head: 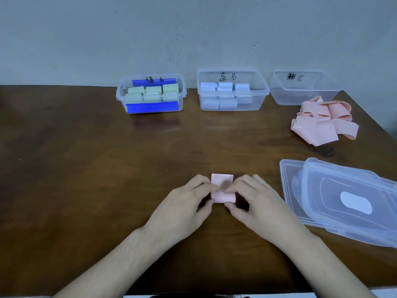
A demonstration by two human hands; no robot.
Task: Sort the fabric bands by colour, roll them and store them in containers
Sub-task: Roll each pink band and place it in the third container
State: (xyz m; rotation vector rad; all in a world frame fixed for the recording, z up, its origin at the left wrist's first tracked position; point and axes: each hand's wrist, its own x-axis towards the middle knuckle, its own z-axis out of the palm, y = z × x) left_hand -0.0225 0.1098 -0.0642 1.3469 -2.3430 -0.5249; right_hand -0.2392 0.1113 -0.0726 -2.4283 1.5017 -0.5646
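A pink band (pixel 222 188) lies partly rolled on the brown table (pixel 86 168), a short flat end still sticking out toward the far side. My left hand (pixel 189 203) and my right hand (pixel 251 201) pinch the roll from both sides with fingers and thumbs. At the back stand three clear containers: the left container (pixel 150 93) holds green rolls, the middle container (pixel 233 91) holds light blue rolls, and the right container (pixel 304 87) has nothing in it. A pile of loose pink bands (pixel 322 121) lies in front of the right container.
A stack of clear lids (pixel 343 201) lies at the right, close to my right hand. A small dark object (pixel 326 151) sits just below the pink pile. The table's right edge runs diagonally behind the pile. A pale wall rises behind the containers.
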